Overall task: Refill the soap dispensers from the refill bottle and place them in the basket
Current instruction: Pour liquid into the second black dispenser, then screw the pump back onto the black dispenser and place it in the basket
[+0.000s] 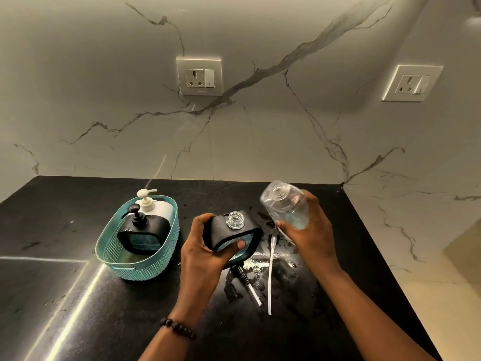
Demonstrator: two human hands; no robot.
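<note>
My left hand (201, 247) grips a black square soap dispenser (230, 231) with its pump off and its clear threaded neck open, tilted toward me. My right hand (309, 227) holds the clear refill bottle (283, 203), lifted and tipped with its open mouth facing left, a little blue liquid left at its bottom. The bottle's mouth is up and to the right of the dispenser's neck, apart from it. A teal basket (122, 259) at the left holds a black pump dispenser (141, 230) and a white pump dispenser (153, 205).
Two loose pumps with long tubes, one black (248, 285) and one clear (271, 267), lie on the wet black counter (65, 230) under my hands. Marble wall with two sockets (199, 76) behind. The counter's right edge drops off near my right forearm.
</note>
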